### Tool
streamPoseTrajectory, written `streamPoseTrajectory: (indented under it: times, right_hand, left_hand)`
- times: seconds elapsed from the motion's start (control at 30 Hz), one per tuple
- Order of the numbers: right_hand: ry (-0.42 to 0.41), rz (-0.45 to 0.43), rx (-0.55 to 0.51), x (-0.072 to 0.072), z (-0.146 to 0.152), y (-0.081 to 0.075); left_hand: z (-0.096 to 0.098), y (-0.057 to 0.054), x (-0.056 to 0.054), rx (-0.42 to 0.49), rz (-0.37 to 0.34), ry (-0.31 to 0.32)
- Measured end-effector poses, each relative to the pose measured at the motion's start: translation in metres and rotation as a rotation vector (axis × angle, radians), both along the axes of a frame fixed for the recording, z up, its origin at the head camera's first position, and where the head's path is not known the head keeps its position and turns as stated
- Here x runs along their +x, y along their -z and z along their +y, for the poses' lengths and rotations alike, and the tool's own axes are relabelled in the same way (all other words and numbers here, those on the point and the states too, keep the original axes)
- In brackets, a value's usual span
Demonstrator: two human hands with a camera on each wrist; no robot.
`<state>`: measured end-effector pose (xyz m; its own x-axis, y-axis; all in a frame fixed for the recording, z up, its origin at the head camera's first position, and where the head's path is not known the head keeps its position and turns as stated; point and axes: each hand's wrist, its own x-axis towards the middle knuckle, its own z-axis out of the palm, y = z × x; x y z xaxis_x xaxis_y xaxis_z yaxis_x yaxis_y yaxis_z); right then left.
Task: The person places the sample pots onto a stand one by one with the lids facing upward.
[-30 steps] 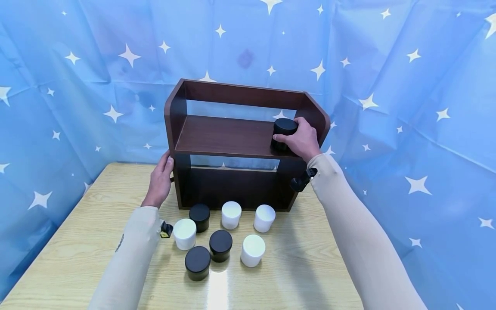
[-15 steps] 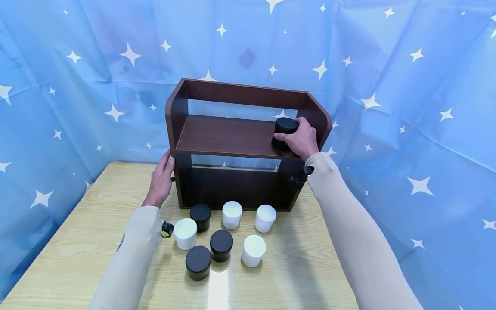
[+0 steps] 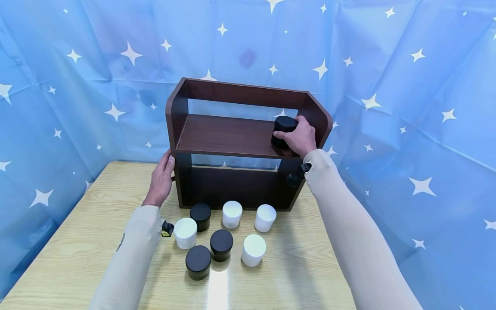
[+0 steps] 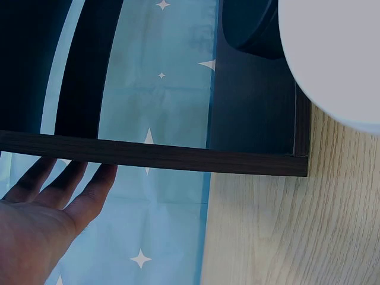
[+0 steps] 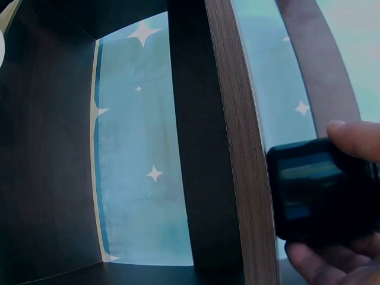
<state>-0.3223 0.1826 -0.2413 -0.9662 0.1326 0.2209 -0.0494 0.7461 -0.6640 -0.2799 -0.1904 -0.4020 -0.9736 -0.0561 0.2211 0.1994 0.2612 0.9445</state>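
Dark brown wood stands mid-table in the head view: a two-tier rack (image 3: 224, 135), set before a blue curtain (image 3: 97, 26) printed with white stars. At the right end of its upper shelf my right hand (image 3: 299, 136) pinches a black jar (image 3: 284, 125), lid up, thumb on the near side. My left hand (image 3: 159, 181) rests against the outside of the rack's left panel. Seven more jars stand upright on the pale wooden table (image 3: 97, 241) in front: four white jars (image 3: 232, 214) and three dark jars (image 3: 221, 244). Pale sleeves (image 3: 128, 258) cover both my arms.

By the left wrist view, three of my fingers (image 4: 94, 191) are slightly spread and nearly straight, their tips at the panel's edge. One white jar, cropped, looms at the upper right, part of a dark one beside it.

From the right wrist view, I hold the black jar between thumb and fingers, on opposite sides, just by the shelf's front edge. Whether it bears its full weight on the board I cannot tell.
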Motion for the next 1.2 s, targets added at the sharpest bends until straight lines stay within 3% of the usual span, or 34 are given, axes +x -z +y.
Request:
streamPoseTrajectory:
  times: [1.2]
  right_hand:
    - [0.035, -0.007, -0.021, -0.013, -0.008, -0.002]
  left_hand:
    - [0.001, 0.002, -0.001, -0.001, -0.004, 0.004]
